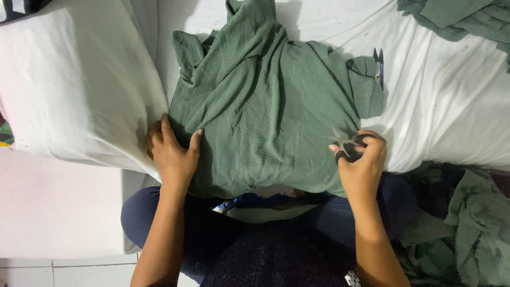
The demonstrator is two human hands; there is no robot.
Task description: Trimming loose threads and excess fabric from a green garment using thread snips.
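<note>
Green garment (265,106) lies spread on the white bed sheet (451,95). Left hand (172,151) presses flat, fingers open, on the garment's lower-left edge. Right hand (361,159) at its lower-right edge, grip closed on small scissors (350,148). Judged light, soft, limp; best held at the hems.

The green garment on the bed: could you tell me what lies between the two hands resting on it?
In the head view, only the wrinkled green garment spans the stretch between the left hand, flat on its edge, and the right hand, which grips small black scissors.
</note>
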